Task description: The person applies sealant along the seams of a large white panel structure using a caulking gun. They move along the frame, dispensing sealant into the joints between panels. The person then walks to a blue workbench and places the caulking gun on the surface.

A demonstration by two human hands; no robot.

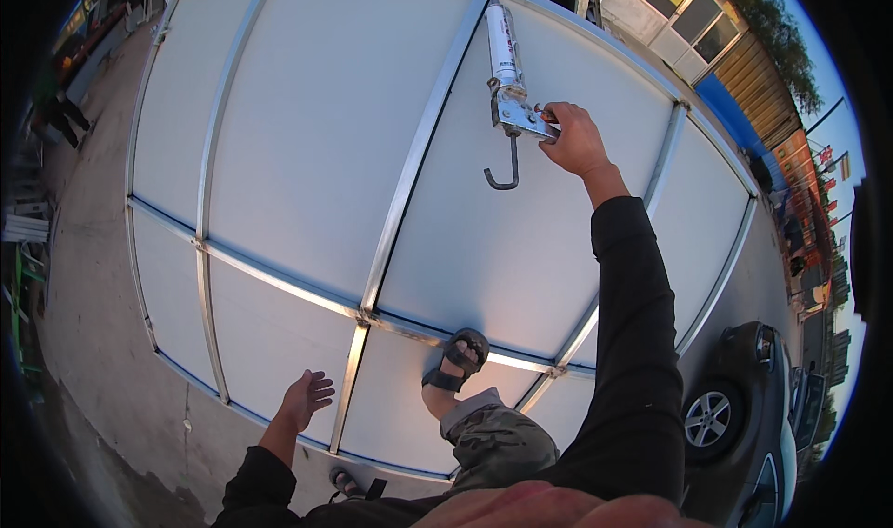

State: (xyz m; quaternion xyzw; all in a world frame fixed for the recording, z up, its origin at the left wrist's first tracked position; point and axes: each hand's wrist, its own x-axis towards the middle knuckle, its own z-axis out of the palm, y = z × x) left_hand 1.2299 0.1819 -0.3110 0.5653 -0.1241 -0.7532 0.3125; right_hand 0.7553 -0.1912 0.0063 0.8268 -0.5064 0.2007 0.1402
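Note:
My right hand (575, 140) is wrapped round the handle of a caulking gun (523, 116), far over the panel. A white sealant tube (503, 46) sits in the gun, its nozzle end toward the far side near a metal bar. The gun's hooked rod (511, 167) sticks out at the near end. Under it spreads a large white panel (316, 109) with a silvery metal frame (409, 179). My left hand (307, 398) hangs at the lower left, fingers apart, holding nothing, over the panel's near part.
My sandalled foot (462, 353) rests on the frame's cross bar; another sandal (345, 481) is on the ground (93, 342) by the near edge. A dark car (744, 426) stands at the right. A person (61, 109) is at the far left. A building (679, 16) rises behind.

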